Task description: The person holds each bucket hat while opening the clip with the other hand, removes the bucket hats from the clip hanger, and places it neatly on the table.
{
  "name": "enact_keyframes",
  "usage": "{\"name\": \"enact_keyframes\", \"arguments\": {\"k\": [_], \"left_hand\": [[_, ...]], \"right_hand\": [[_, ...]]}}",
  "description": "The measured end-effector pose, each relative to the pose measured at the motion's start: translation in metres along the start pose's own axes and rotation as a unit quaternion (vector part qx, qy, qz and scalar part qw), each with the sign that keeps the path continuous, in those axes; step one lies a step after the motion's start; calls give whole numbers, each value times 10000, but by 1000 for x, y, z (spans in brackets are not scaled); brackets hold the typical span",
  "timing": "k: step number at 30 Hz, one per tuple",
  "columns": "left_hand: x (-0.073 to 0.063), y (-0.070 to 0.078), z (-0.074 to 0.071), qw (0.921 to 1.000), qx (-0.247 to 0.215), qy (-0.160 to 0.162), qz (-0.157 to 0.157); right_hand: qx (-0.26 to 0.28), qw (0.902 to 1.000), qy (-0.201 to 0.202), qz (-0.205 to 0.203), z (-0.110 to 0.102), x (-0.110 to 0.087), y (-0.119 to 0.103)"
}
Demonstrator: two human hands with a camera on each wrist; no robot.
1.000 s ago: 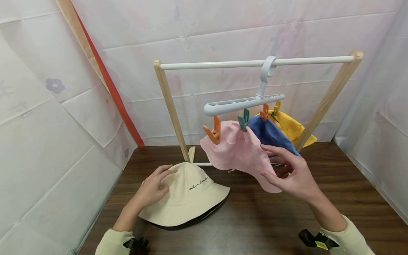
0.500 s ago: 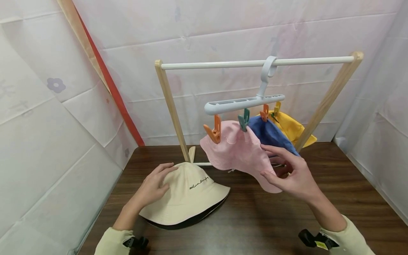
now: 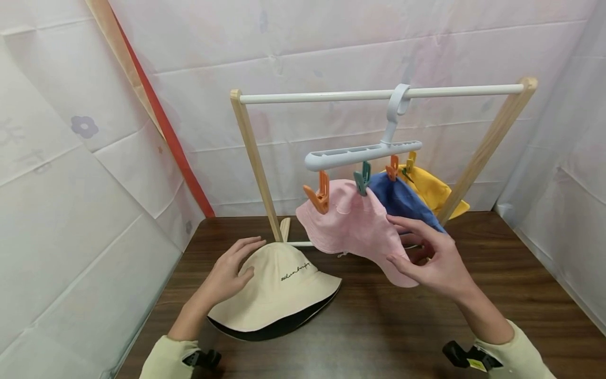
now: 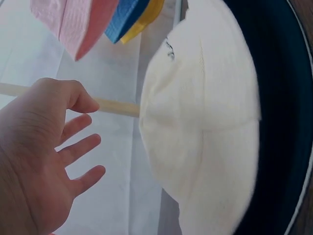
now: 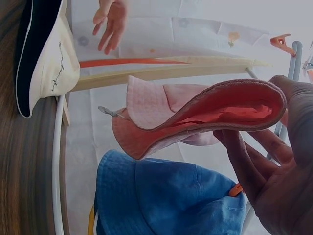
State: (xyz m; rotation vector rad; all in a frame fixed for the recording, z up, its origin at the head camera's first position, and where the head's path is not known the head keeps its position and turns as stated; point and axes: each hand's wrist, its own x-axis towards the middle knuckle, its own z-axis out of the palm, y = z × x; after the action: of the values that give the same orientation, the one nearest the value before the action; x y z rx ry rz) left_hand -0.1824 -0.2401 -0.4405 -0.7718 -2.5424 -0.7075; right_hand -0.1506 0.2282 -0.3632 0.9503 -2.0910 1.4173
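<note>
A cream bucket hat (image 3: 279, 295) with dark lining and black script lies brim-down on the table. My left hand (image 3: 232, 273) hovers at its left side, fingers spread; the left wrist view shows a gap between hand and hat. A pink bucket hat (image 3: 350, 221) hangs by a green clip (image 3: 362, 179) from a pale grey hanger (image 3: 364, 154). My right hand (image 3: 433, 258) holds the pink hat's right side, thumb on one face and fingers on the other. An orange clip (image 5: 283, 45) hangs at the hanger's near end, holding no fabric.
Behind the pink hat, a blue hat (image 3: 402, 197) and a yellow hat (image 3: 433, 189) hang from clips. The hanger hooks over the white bar (image 3: 322, 97) of a wooden-legged rack standing on the dark wood table (image 3: 369, 331). Pale sheets surround the table at the back and sides.
My left hand has lifted slightly off the cream hat's crown. The hat's front brim has risen a little, exposing more dark lining. My right hand and the pink hat stay nearly still.
</note>
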Motion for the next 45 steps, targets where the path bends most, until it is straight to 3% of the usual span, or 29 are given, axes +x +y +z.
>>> {"name": "enact_keyframes", "arguments": {"k": [10, 25, 33, 40, 45], "left_hand": [[9, 18, -3, 9993, -187, 208, 249], [16, 31, -6, 9972, -287, 425, 538], [22, 36, -7, 9959, -345, 499, 672], [27, 40, -7, 9951, -432, 512, 725], [30, 42, -8, 9950, -434, 514, 735]], "right_hand": [[163, 9998, -64, 77, 0, 0, 2], [280, 9989, -9, 378, 0, 0, 0], [676, 9976, 43, 162, 0, 2, 4], [526, 9982, -30, 270, -1, 3, 5], [729, 9972, 42, 179, 0, 3, 6]]}}
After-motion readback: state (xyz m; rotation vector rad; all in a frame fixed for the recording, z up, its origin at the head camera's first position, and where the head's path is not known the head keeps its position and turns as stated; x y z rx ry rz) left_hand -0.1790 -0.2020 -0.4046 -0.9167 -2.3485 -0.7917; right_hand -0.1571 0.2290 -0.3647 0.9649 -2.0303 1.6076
